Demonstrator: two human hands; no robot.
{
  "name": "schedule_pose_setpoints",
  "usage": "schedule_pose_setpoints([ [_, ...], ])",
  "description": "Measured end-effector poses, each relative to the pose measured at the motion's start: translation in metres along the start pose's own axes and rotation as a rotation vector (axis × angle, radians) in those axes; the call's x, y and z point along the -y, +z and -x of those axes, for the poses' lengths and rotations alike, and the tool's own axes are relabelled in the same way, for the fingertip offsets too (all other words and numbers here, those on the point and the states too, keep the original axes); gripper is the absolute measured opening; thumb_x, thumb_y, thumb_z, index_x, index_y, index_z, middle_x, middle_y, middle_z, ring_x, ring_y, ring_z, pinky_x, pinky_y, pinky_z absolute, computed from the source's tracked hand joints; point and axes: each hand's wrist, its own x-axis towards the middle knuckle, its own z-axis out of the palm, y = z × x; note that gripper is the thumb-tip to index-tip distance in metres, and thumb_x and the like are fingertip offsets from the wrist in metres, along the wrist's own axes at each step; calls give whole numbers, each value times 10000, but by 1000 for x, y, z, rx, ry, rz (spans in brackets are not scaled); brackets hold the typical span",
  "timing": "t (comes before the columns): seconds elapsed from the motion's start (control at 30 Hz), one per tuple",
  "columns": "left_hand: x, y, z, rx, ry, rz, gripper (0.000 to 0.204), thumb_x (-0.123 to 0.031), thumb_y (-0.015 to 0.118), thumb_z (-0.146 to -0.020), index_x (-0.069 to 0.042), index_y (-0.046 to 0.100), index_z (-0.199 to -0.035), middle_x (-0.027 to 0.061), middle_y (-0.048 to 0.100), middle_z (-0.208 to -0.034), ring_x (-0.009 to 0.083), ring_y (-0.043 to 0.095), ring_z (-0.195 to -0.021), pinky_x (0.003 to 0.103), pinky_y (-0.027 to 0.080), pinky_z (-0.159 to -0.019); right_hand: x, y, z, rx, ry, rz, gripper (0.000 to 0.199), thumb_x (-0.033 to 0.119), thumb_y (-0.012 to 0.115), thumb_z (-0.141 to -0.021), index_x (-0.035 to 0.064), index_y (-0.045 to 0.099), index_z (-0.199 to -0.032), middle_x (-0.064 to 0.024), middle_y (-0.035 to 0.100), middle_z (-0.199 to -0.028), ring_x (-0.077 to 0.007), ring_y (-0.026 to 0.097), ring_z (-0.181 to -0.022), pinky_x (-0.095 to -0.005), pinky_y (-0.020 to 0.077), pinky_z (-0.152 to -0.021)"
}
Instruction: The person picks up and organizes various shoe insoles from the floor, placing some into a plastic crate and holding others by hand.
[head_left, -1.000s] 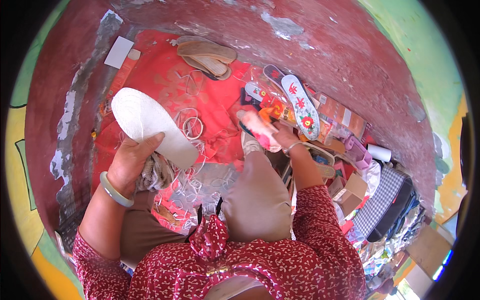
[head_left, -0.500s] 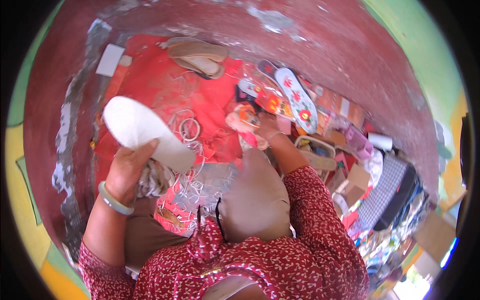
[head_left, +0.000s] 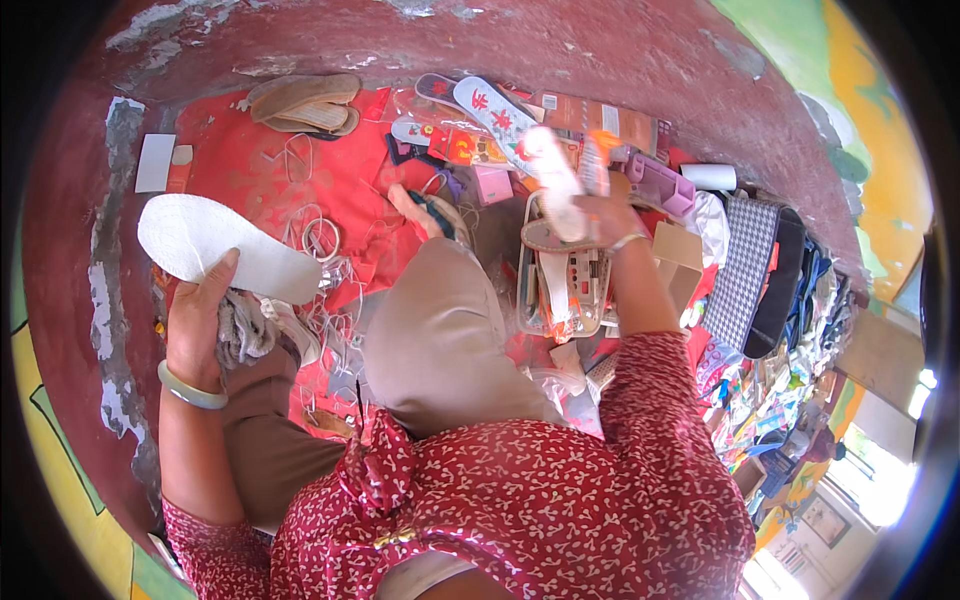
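My left hand [head_left: 198, 315] grips a plain white insole [head_left: 225, 245] by its lower edge, thumb on top. To the right, my right hand [head_left: 612, 220] is raised over a plastic basket [head_left: 523, 300]. Its fingers are closed on a white-and-pink bundle [head_left: 552, 185], smeared by motion, with an orange streaked piece [head_left: 598, 160] beside it. An insole and small items lie in the basket. A white insole with red flowers [head_left: 488, 108] rests against the far wall, partly behind the bundle.
Brown insoles [head_left: 300, 100] lie at the far left on the red sheet [head_left: 235, 130]. Tangled white cord [head_left: 325, 270] and grey cloth [head_left: 240, 335] lie near my left hand. Right of the basket stand a cardboard box [head_left: 678, 255], a purple holder [head_left: 660, 185] and a checked bag [head_left: 740, 260].
My right hand has lifted the pink-and-white bundle and carried it right, over the basket. The view has swung right. My left hand keeps its hold on the white insole.
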Motion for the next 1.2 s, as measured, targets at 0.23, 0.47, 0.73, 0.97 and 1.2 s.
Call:
schedule_pose_setpoints([
  [0.23,4,-23,4,21,-8,37,208,-166,574,-853,-11,588,-991,24,607,-784,98,552,-617,233,433,-550,-3,31,53,-210,-35,528,427,130,679,-682,-5,572,-1072,-113,624,-898,-176,598,-794,-313,467,-693],
  [0.47,-4,-14,-8,8,-92,9,213,-199,584,-849,-13,601,-952,18,601,-739,91,533,-572,230,416,-513,-77,165,-74,207,166,724,321,158,655,-705,-20,604,-968,-121,634,-882,-208,597,-756,-335,483,-664],
  [0.73,5,-14,-11,-89,12,16,192,-184,572,-854,-22,593,-955,13,596,-734,92,529,-568,228,413,-500,-112,243,-70,171,-256,1433,320,154,468,-779,10,558,-1050,-221,600,-995,-367,577,-954,-418,450,-845],
  [0.97,1,-16,-4,-27,-32,-6,196,-161,574,-854,-18,584,-987,21,591,-752,93,531,-586,235,411,-521,7,104,36,38,171,613,402,221,675,-658,-8,577,-974,-119,624,-838,-168,588,-666,-301,483,-597],
  [1.2,0,-11,5,-38,31,-28,216,-184,590,-849,-18,580,-985,20,590,-732,91,522,-541,229,401,-483,-54,-66,147,-357,30,246,182,92,663,-680,-8,636,-829,-78,623,-694,-165,592,-580,-279,471,-553],
])
